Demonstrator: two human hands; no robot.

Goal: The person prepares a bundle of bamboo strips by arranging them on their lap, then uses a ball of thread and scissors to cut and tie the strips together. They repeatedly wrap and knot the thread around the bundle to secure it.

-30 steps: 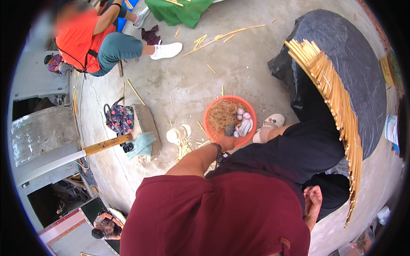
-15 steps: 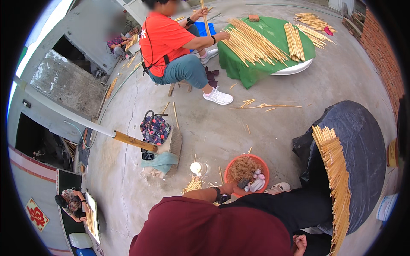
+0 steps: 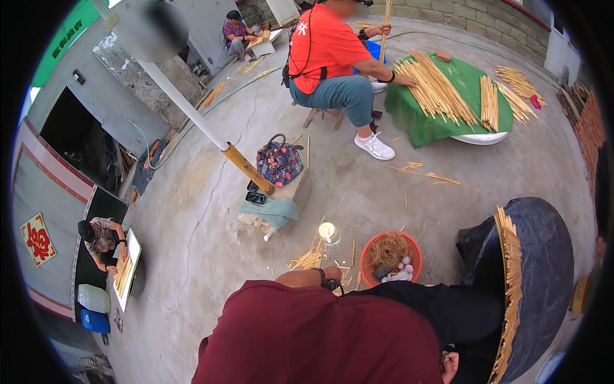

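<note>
My left forearm [image 3: 299, 278] reaches out past my maroon shirt to a dark wrist device; my left hand's fingers are hidden. Near it are sticks [image 3: 306, 259], a clear container [image 3: 329, 233] with a pale top and an orange basin [image 3: 366, 274] holding tan fibrous tangle and pale small bundles. My right hand [image 3: 449, 365] shows at the lower right beside my dark trousers, fingers curled; whatever they hold cannot be made out. Just right of it, many sticks [image 3: 508, 281] lie along a black plastic-covered round surface [image 3: 543, 275].
A red-shirted co-worker [image 3: 332, 51] handles sticks by a green-covered table [image 3: 416, 131]. Two other people [image 3: 99, 240] [image 3: 240, 35] work with sticks farther off. A post [image 3: 249, 166] stands on a concrete block [image 3: 289, 192] with a floral bag [image 3: 279, 160]. Brick wall [image 3: 585, 121] at right.
The view has lifted, bringing co-workers and yard into sight, so the floor things sit lower. My left hand, earlier at the basin's rim, has drawn leftward away from it.
</note>
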